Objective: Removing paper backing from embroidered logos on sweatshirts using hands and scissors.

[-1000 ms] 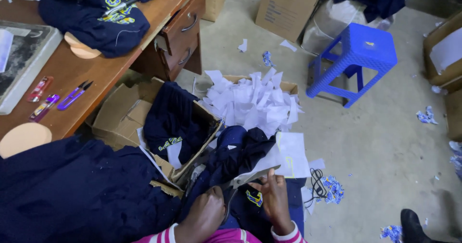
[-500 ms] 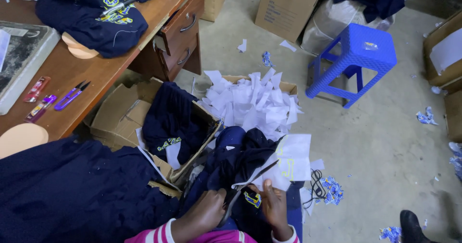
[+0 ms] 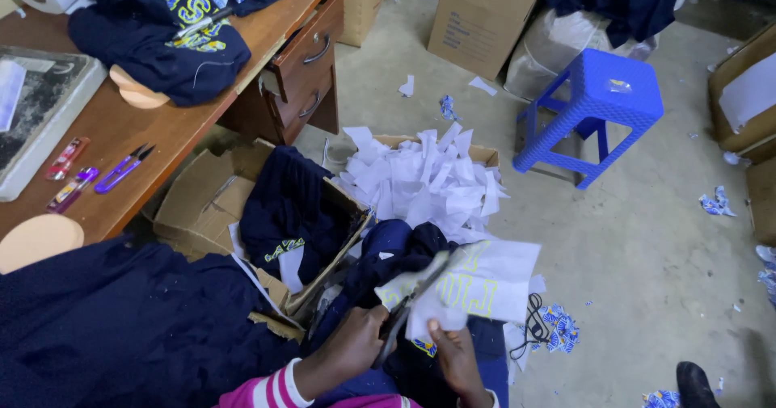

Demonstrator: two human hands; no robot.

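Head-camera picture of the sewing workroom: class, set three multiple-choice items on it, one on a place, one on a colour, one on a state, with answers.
1. Where does the heap of white paper scraps lie?
A. in an open cardboard box on the floor
B. on the wooden desk
C. on the stool

2. What colour is the plastic stool?
A. red
B. blue
C. white

3. What is the state of the white sheet with yellow letters?
A. lying flat on the floor
B. rolled up on the desk
C. held up off the floor by the hands

Answers: 1 A, cardboard flaps show around the heap. 2 B, seat and legs are blue. 3 C, the right hand pinches its lower edge while the left hand is beside it.
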